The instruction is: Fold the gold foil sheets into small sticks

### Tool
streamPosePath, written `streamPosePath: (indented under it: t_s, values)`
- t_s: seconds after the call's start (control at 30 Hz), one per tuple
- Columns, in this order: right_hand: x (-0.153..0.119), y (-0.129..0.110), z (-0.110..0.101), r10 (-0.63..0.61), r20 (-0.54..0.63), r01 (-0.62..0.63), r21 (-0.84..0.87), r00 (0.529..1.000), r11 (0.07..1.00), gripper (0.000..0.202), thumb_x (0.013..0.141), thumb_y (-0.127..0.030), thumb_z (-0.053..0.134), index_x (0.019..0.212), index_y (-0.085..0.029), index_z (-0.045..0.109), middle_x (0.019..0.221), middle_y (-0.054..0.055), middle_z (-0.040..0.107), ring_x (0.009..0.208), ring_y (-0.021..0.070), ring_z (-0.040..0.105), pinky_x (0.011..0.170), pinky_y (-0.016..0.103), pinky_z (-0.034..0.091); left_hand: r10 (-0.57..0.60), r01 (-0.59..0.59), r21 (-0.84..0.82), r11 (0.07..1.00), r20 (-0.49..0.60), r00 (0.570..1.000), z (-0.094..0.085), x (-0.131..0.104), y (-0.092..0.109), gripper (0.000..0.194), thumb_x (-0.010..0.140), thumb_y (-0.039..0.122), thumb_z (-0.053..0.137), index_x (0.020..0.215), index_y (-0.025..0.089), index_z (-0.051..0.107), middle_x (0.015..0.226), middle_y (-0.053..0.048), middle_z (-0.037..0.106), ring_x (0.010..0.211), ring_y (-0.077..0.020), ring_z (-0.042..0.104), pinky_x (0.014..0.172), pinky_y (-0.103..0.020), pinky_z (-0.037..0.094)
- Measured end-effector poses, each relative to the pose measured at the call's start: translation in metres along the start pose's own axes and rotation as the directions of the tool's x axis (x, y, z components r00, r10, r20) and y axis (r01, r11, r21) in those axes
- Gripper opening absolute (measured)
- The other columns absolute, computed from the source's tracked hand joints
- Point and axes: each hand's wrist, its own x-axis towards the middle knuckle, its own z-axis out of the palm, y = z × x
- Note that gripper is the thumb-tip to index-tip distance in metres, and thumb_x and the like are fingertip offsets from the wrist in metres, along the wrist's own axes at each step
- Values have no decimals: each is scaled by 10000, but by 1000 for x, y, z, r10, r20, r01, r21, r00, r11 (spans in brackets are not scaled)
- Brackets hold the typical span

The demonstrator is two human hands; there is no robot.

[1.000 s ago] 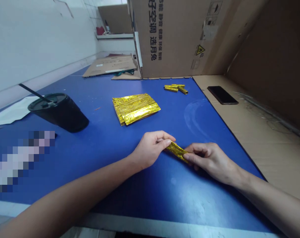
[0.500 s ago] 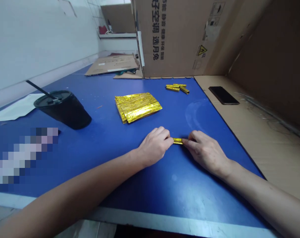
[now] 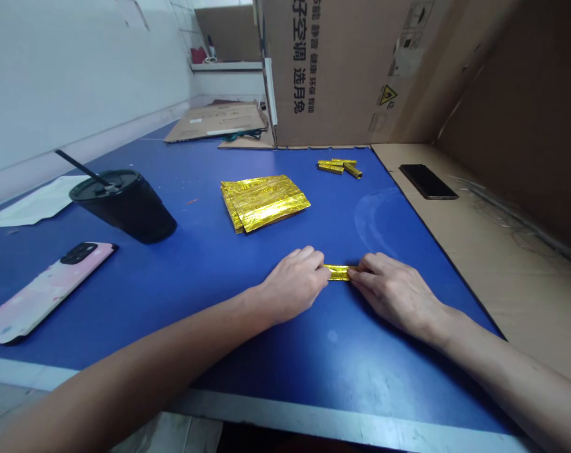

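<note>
A narrow folded gold foil strip [image 3: 338, 272] lies level between my hands, just above or on the blue tabletop [image 3: 285, 371]. Its left end is pinched by my left hand [image 3: 297, 280], whose fingers are curled. My right hand [image 3: 392, 289] grips the other end between thumb and fingers. Only the strip's middle shows; both ends are hidden by fingertips. Beyond my left hand rests a stack of flat gold foil sheets [image 3: 266, 202]. Several small folded gold pieces [image 3: 339, 167] sit together near the back edge.
At the left stand a black cup with a straw [image 3: 127, 207] and a phone in a pink-white case [image 3: 49, 289]. A black phone [image 3: 428, 182] lies on cardboard at the right. A large cardboard box [image 3: 342, 75] rises behind the table; flat cardboard [image 3: 217, 121] lies back left.
The visible part of the gold strip looks slightly wider and flatter between my fingers. Both hands keep their grip and have hardly moved. The view has shifted slightly.
</note>
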Motion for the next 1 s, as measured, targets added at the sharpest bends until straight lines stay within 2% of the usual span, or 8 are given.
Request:
streamPosePath:
  t_s: [0.23, 0.43, 0.6, 0.73, 0.9, 1.0]
  values:
    - [-1, -1, 4, 23, -21, -22, 51, 1000, 998, 284, 877, -197, 366, 873, -161, 648, 758, 72, 554, 702, 156, 483, 601, 258, 383, -20, 20, 21, 1000, 1, 1000, -2, 3, 5, 164, 849, 156, 396, 762, 153, 535, 766, -40, 498, 741, -182, 431, 643, -303, 347]
    - [0, -1, 2, 17, 5, -18, 5, 1000, 1000, 264, 865, -186, 384, 847, -170, 647, 750, 59, 556, 680, 150, 477, 592, 257, 369, -28, 28, 27, 999, 7, 1000, -2, 6, 7, 150, 844, 151, 398, 767, 155, 527, 775, -42, 502, 757, -190, 437, 646, -311, 356]
    - [2, -9, -9, 39, 99, -29, -101, 994, 994, 225, 845, -225, 418, 840, -172, 636, 783, 63, 562, 679, 161, 478, 600, 281, 359, -8, 8, 9, 1000, 64, 998, -7, 6, 12, 166, 835, 112, 393, 762, 139, 540, 802, -52, 521, 780, -193, 452, 666, -305, 386]
    - [2, -14, -13, 58, 109, -42, -151, 992, 988, 219, 826, -294, 453, 851, -165, 628, 821, 72, 570, 753, 194, 494, 655, 313, 368, 23, -25, 16, 1000, 138, 990, -11, 4, 21, 146, 820, 96, 413, 769, 115, 549, 809, -70, 547, 798, -198, 482, 677, -302, 411]
    - [1, -20, -10, 55, 103, -36, -184, 993, 982, 241, 827, -304, 454, 876, -138, 622, 869, 80, 587, 805, 216, 512, 736, 351, 381, -34, 22, 78, 997, 158, 987, -9, -1, 35, 163, 834, 120, 398, 898, 89, 544, 907, -114, 571, 844, -215, 520, 716, -317, 419]
    - [-1, -24, -7, 40, 92, -21, -202, 995, 979, 250, 840, -287, 440, 902, -129, 623, 886, 84, 602, 799, 212, 529, 791, 381, 374, -76, 65, 86, 994, 132, 988, -8, -3, 40, 288, 851, 197, 403, 1107, 83, 472, 1000, -128, 558, 899, -227, 515, 744, -328, 410]
